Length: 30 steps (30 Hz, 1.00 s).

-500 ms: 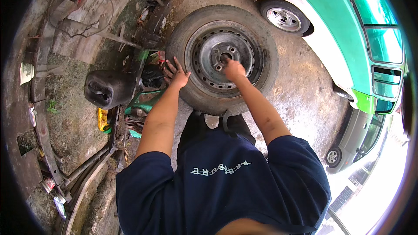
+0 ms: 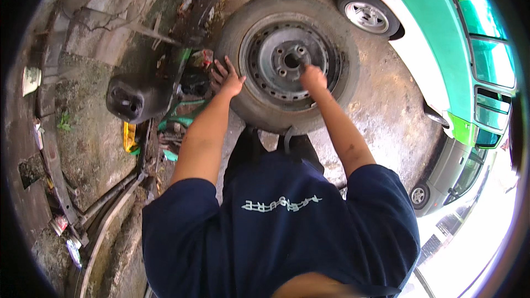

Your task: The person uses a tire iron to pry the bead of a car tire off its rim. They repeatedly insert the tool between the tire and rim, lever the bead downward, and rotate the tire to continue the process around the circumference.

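Observation:
A worn car wheel [image 2: 269, 41], a steel rim inside a black tyre [image 2: 331, 27], stands or lies in front of me with its face towards me. My left hand [image 2: 228, 79] rests on the tyre's left side, fingers spread. Over the right part of the rim, my right hand [image 2: 314, 79] is closed round a short dark rod-like tool [image 2: 303, 59]; motion blur hides its exact kind. The tool's end is close to the upper right bolt hole and the centre hole. The wheel's near edge is close to my legs.
Left of the wheel are a black plastic jerrycan [image 2: 132, 99], a green bag-like thing [image 2: 185, 113], a yellow object [image 2: 130, 137] and scrap wood and metal. A green and white van [image 2: 425, 33] stands at the right, with a grey car [image 2: 444, 179] behind it.
My right hand has shifted right, away from the centre hole, with the dark tool now showing. My left hand stays on the tyre. The view has moved slightly.

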Available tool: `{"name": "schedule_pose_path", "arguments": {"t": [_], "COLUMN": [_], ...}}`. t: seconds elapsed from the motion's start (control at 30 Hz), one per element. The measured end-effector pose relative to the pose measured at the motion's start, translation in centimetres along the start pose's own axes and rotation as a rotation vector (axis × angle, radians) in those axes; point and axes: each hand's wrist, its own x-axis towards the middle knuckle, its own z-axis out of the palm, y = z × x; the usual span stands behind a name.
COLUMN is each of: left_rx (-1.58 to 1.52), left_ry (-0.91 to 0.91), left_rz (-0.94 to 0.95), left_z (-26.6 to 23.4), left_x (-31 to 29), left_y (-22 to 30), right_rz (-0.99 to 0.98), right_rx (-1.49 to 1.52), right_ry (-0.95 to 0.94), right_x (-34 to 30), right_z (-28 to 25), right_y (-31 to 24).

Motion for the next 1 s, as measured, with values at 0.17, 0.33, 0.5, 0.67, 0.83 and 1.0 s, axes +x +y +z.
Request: {"name": "schedule_pose_path", "arguments": {"t": [0.17, 0.33, 0.5, 0.67, 0.83, 1.0], "left_rx": [-0.033, -0.066, -0.05, -0.007, -0.018, -0.009], "left_ry": [0.014, -0.012, 0.003, -0.006, 0.004, 0.003], "left_rz": [0.031, 0.039, 0.04, 0.02, 0.023, 0.021], "left_z": [0.6, 0.6, 0.4, 0.5, 0.6, 0.6], "left_x": [0.7, 0.5, 0.4, 0.8, 0.8, 0.6], "left_y": [-0.6, -0.7, -0.5, -0.5, -0.5, -0.6], "right_rz": [-0.018, -0.172, -0.132, -0.114, -0.143, -0.158], "right_rx": [0.143, -0.002, 0.007, 0.048, 0.034, -0.056], "right_ry": [0.07, -0.006, -0.063, 0.024, -0.059, -0.142], "right_x": [0.4, -2.6, -3.4, -2.5, -4.6, -7.0], "right_z": [0.9, 2.3, 2.3, 2.8, 3.1, 3.0], "right_y": [1.2, -1.5, -1.0, -1.6, 0.3, 2.8]}}
